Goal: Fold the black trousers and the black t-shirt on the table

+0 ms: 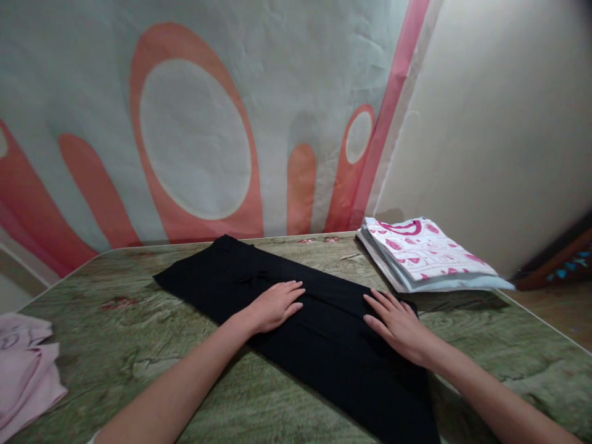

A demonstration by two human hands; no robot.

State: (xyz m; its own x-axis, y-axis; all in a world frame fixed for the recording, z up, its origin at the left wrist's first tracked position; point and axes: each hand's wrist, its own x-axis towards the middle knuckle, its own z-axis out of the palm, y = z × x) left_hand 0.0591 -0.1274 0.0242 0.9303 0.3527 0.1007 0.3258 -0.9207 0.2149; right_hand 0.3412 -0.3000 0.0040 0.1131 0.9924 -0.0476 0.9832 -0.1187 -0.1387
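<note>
A black garment, seemingly a pair of trousers folded lengthwise (324, 345), lies diagonally across the table. Its wider end points to the far left, and the other end runs out of view at the bottom right. My left hand (276, 305) rests flat on the middle of the cloth, fingers stretched out to the right. Near the garment's right edge, my right hand (396, 324) lies on it with fingers extended and slightly spread. Neither hand grips the fabric. A few small wrinkles show beyond my left hand.
Folded clothes (430, 253), topped by a white piece with pink print, are stacked at the table's back right. Pink cloth (28, 370) lies at the left edge. The wood-patterned table (152, 357) meets a wall with an orange-patterned covering (300, 185).
</note>
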